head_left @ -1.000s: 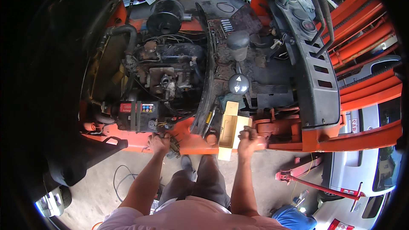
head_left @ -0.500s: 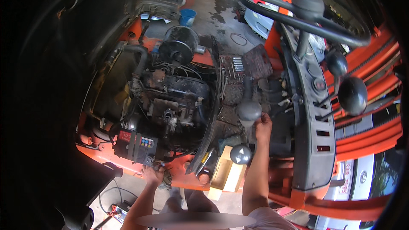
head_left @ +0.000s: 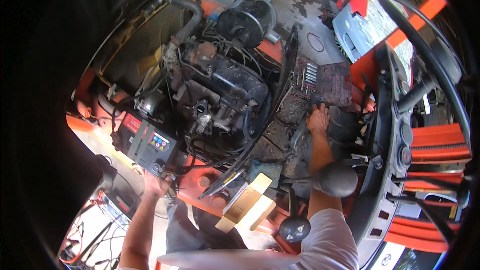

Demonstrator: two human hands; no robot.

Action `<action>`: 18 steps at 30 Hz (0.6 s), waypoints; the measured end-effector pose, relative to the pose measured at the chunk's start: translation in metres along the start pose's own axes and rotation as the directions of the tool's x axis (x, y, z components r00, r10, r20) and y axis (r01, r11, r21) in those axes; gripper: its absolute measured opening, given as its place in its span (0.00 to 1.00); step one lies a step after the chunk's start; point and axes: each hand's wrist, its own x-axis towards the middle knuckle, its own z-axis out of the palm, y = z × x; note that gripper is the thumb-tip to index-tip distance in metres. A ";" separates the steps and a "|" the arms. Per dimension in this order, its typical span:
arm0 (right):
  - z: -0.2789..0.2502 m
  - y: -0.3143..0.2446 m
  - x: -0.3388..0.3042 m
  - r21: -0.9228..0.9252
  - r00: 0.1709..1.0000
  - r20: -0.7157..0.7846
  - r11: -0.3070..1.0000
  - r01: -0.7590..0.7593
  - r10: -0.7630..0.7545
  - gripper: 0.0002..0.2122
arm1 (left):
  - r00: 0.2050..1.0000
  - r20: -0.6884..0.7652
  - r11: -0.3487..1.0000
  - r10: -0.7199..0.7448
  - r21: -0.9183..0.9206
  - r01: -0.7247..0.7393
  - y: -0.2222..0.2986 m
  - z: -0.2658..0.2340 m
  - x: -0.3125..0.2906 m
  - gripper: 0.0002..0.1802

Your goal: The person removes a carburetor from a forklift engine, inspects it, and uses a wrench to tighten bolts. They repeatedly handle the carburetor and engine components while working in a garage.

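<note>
My left hand point(head_left: 157, 183) rests at the orange frame edge beside the near corner of a black and red battery point(head_left: 142, 142). Its thumb is spread from its fingers, and no held object shows. A greyish strap crosses the battery top. Past a black ball knob point(head_left: 336, 179), my right arm reaches forward over the floor of the machine. There my right hand point(head_left: 318, 119) has its fingers stretched out, their tips by a dark rounded piece point(head_left: 317, 99) below an open socket-set case point(head_left: 332, 82). Whether the fingertips touch that piece is unclear.
A dirty engine point(head_left: 225, 87) with a black air-filter canister point(head_left: 247, 20) fills the middle left. An opened cardboard box point(head_left: 245, 205) lies on the near ledge. Another knobbed lever point(head_left: 294, 228) stands beside it. The steering wheel point(head_left: 430, 45) and dash point(head_left: 395, 170) bound the right side.
My right hand has moved from beside the black knob forward to the tool case. My left hand stays by the battery corner. The view has turned and shifted.
</note>
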 end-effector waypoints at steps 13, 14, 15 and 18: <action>0.032 -0.001 0.099 -0.283 0.982 0.116 0.942 0.177 -0.150 0.14 | 0.989 0.147 1.000 -0.008 0.019 0.005 0.008 -0.017 0.001 0.22; 0.034 -0.002 0.105 -0.285 0.982 0.146 0.946 0.154 -0.116 0.15 | 0.990 0.142 1.000 0.005 0.006 -0.006 0.008 -0.015 0.000 0.21; 0.037 -0.003 0.109 -0.276 0.982 0.167 0.953 0.129 -0.084 0.15 | 0.978 0.208 0.999 -0.037 0.033 0.031 0.008 -0.015 0.000 0.21; 0.045 -0.005 0.119 -0.300 0.976 0.215 0.950 0.087 -0.021 0.17 | 0.991 0.134 0.999 0.000 0.043 -0.006 0.012 -0.015 0.002 0.17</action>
